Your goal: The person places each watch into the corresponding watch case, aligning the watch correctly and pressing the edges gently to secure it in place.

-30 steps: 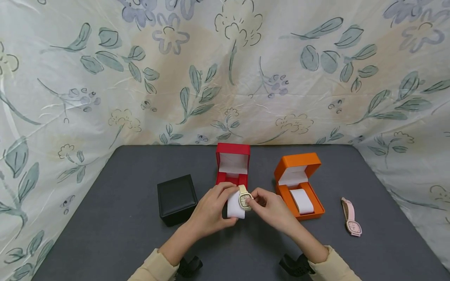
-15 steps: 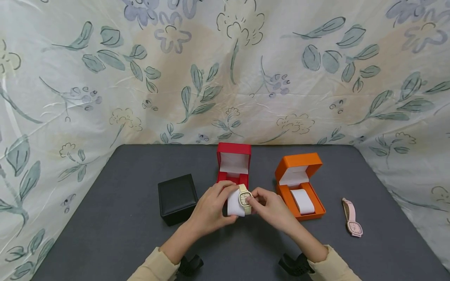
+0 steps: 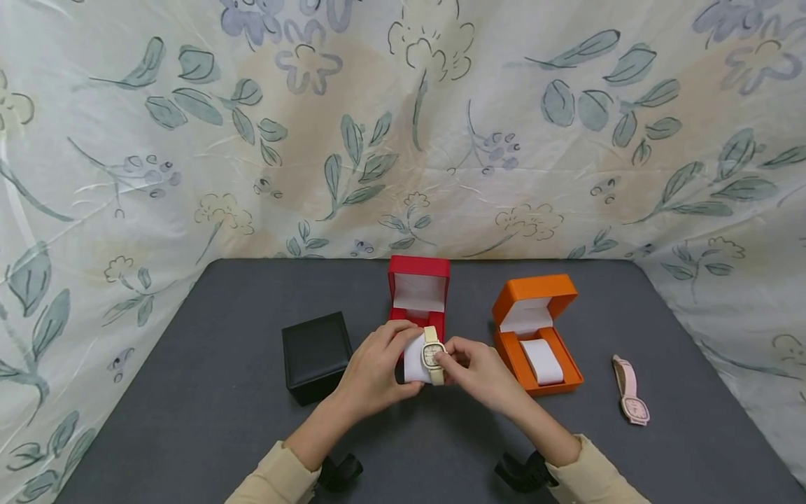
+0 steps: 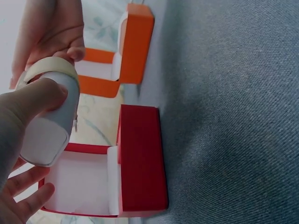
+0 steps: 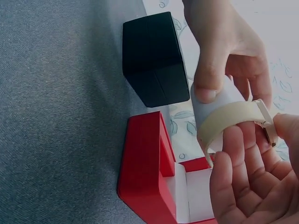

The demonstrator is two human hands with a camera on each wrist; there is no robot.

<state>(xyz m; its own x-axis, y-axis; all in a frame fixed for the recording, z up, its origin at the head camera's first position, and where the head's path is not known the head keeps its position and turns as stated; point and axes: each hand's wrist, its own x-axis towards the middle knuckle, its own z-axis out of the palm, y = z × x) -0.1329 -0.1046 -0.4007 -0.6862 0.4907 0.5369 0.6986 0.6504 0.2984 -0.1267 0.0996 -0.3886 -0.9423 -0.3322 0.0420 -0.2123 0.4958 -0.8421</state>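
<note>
My left hand (image 3: 378,360) grips a white watch cushion (image 3: 413,364) between thumb and fingers, just in front of the open red watch box (image 3: 418,264). A cream wristwatch (image 3: 432,355) loops round the cushion's right end. My right hand (image 3: 481,367) holds that watch, its thumb on the dial. In the right wrist view, the strap (image 5: 229,119) curves over the cushion (image 5: 212,107), and the right fingers reach inside the loop. From the left wrist view, the left thumb (image 4: 46,93) presses along the cushion's side.
A closed black box (image 3: 317,357) stands to the left. On the right is an open orange watch box (image 3: 535,287) with a white cushion (image 3: 541,361) inside. A pink wristwatch (image 3: 630,392) lies farther right on the dark grey table (image 3: 189,420). Floral cloth hangs behind.
Both hands have shifted slightly left and up with the cushion and cream watch. The watch sits a little farther onto the cushion. The boxes and pink watch stay put.
</note>
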